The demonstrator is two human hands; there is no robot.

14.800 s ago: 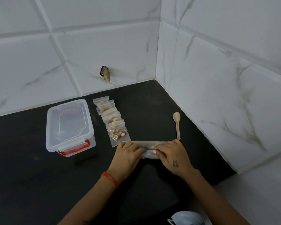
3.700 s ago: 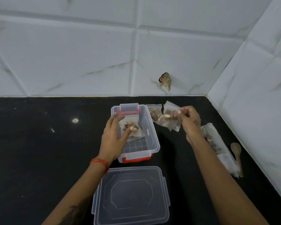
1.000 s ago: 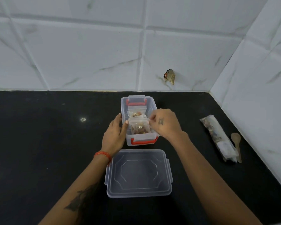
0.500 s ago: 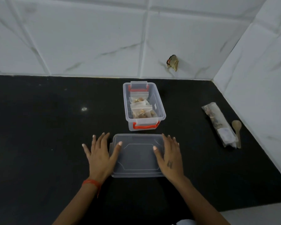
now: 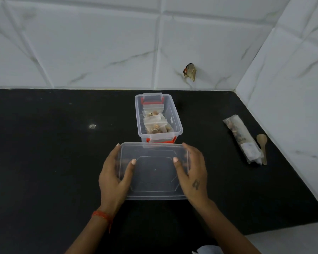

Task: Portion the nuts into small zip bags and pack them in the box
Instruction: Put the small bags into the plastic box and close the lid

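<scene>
A clear plastic box (image 5: 178, 123) with red clips stands open on the black counter, holding several small zip bags of nuts (image 5: 155, 122). Just in front of it, the clear lid (image 5: 154, 171) is lifted off the counter between both hands. My left hand (image 5: 114, 176) grips its left edge, thumb on top and fingers underneath. My right hand (image 5: 195, 175) grips the right edge the same way. The lid's far edge overlaps the box's near red clip.
A rolled large bag of nuts (image 5: 241, 139) and a wooden spoon (image 5: 262, 146) lie at the right near the tiled side wall. A small brown object (image 5: 190, 71) is stuck on the back wall. The black counter (image 5: 44, 153) ends near the bottom right.
Half a second ago both hands lay flat beside the lid on the counter. Now they grip its two sides and have raised it toward the box.
</scene>
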